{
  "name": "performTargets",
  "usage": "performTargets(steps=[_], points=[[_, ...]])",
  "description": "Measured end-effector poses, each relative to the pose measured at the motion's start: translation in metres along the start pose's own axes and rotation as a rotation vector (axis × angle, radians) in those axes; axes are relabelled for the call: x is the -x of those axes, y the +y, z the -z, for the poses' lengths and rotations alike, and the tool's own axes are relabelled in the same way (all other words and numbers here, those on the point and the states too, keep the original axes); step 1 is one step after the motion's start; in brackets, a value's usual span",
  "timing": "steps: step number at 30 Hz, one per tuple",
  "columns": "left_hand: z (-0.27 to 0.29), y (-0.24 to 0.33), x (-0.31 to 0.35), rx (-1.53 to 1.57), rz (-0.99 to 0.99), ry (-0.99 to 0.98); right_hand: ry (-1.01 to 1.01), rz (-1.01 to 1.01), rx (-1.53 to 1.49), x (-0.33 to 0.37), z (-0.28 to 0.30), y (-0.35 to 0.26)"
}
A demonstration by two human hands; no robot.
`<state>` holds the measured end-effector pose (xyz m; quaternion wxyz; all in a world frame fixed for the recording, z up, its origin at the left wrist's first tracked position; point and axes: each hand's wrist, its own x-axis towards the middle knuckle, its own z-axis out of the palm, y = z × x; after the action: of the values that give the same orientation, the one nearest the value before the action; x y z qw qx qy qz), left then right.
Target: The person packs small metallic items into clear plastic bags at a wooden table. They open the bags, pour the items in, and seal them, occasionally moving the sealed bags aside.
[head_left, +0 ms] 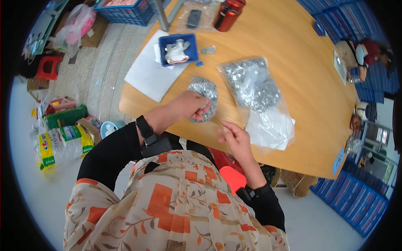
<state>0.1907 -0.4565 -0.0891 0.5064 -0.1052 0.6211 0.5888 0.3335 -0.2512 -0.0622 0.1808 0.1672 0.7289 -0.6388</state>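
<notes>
Near the table's front edge lies a small heap of shiny silvery pieces (pixel 203 85), seemingly in a clear plastic bag. My left hand (pixel 193 104) is over its near side, fingers curled inward and closed; whatever they grip is too small to make out. Just to the right, my right hand (pixel 236 140) hovers by the table edge with thumb and forefinger drawn together. Anything in that pinch cannot be made out. Beyond it a larger clear plastic bag (pixel 255 85) full of similar silvery pieces lies flat, its near end over a white sheet (pixel 270 131).
A blue tray (pixel 179 64) with a crumpled white item stands on white paper (pixel 146 79) at the far left. Behind are a red flask (pixel 228 16) and a dark object in a clear bag (pixel 194 19). Blue stacks (pixel 351 201) line the right; another person (pixel 368 54) is there.
</notes>
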Motion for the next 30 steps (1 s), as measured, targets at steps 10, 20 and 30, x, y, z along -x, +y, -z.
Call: performTargets(steps=[10,20,30], points=[[-0.004,-0.038,0.080,-0.587,-0.522,0.520,-0.030,-0.068,0.083,0.008,0.022,0.058],[-0.020,-0.066,0.136,-0.463,-0.616,0.503,-0.550,-0.386,-0.508,-0.038,-0.054,0.050],[0.064,-0.104,0.196,-0.349,-0.559,0.497,0.428,0.883,1.057,-0.217,-0.105,-0.067]])
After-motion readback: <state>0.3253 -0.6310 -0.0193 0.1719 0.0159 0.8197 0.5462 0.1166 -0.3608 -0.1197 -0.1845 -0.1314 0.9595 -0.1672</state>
